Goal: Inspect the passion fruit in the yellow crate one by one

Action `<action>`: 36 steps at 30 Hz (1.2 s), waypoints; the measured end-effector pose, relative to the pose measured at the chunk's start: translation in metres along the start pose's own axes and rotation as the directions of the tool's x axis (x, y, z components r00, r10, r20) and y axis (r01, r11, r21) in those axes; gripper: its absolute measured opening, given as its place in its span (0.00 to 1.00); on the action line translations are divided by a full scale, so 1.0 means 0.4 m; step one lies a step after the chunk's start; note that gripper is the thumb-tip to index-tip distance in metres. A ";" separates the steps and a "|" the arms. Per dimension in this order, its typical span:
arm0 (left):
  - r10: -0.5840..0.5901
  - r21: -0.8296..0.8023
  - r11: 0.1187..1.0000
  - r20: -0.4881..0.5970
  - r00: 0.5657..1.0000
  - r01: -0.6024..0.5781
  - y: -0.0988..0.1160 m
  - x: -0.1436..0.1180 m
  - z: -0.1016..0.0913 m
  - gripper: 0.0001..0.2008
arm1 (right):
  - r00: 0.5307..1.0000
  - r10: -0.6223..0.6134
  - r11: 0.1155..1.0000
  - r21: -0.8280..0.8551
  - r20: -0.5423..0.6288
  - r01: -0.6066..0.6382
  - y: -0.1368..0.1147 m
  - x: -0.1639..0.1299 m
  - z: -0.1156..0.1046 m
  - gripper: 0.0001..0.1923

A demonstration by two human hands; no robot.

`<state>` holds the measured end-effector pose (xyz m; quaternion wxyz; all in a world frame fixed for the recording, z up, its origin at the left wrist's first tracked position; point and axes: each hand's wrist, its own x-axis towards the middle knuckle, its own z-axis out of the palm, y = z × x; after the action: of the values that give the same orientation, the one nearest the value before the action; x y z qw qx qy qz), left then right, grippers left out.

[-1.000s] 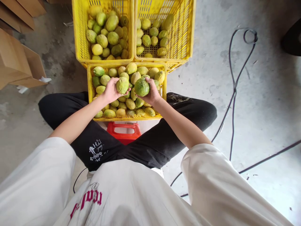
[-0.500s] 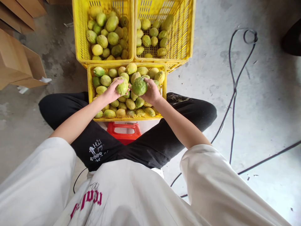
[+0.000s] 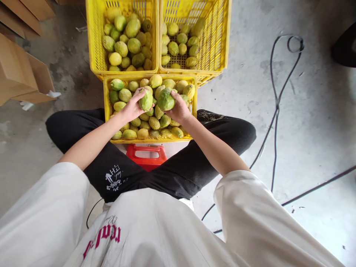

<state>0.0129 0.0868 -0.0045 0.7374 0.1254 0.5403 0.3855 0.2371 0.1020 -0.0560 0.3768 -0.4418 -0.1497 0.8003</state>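
Note:
My left hand [image 3: 135,105] grips a yellow-green lemon [image 3: 146,101], thumb on its upper side and fingers curled beneath. A darker green lemon [image 3: 165,99] sits in my right hand [image 3: 178,107], with the thumb along its right edge. Both fruits are held side by side, a small gap between them. Below them is a yellow plastic crate [image 3: 106,82] filled with several yellow and green lemons, some of them hidden by my hands.
Beyond the near crate stand two more yellow crates, one at left [image 3: 91,40] and one at right [image 3: 219,40], both holding lemons. A red plastic stool [image 3: 147,162] shows between my legs. Cardboard boxes [image 3: 16,70] lie at left; a black cable [image 3: 277,104] loops over the floor at right.
The lemon in my left hand has turned slightly and shows a greener side. The right-hand lemon has rotated a little too. Both hands stay in nearly the same place.

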 end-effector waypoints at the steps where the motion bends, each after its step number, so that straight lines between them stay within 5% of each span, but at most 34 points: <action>1: -0.004 0.019 1.000 0.004 1.000 0.004 0.002 -0.006 0.004 0.16 | 1.000 0.018 1.000 0.001 0.005 -0.018 0.001 0.002 -0.005 0.16; 6: -0.010 0.042 0.999 0.040 0.999 0.008 0.001 -0.005 0.002 0.20 | 0.997 0.064 0.998 -0.017 -0.032 -0.065 0.000 0.003 -0.017 0.22; 13: 0.082 -0.017 0.997 0.055 0.995 -0.081 -0.028 0.041 -0.037 0.09 | 0.997 0.066 0.995 -0.074 -0.051 -0.069 -0.017 -0.023 0.009 0.11; 20: 0.053 -0.045 0.998 0.097 0.994 -0.049 -0.038 0.060 -0.048 0.13 | 0.988 0.117 0.986 -0.132 0.101 -0.104 -0.006 -0.009 -0.011 0.28; 29: 0.021 -0.084 0.996 0.099 0.995 -0.012 -0.028 0.069 -0.041 0.15 | 0.993 0.045 0.998 -0.058 0.110 -0.039 -0.002 0.024 -0.054 0.22; 36: 0.055 -0.048 0.997 0.050 0.997 -0.053 -0.046 0.055 -0.042 0.16 | 0.998 0.038 0.999 -0.010 0.055 -0.037 -0.002 0.021 -0.034 0.15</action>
<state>0.0085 0.0860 -0.0377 0.7431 0.1327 0.5084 0.4144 0.2459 0.1072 -0.0683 0.3553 -0.4242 -0.1554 0.8183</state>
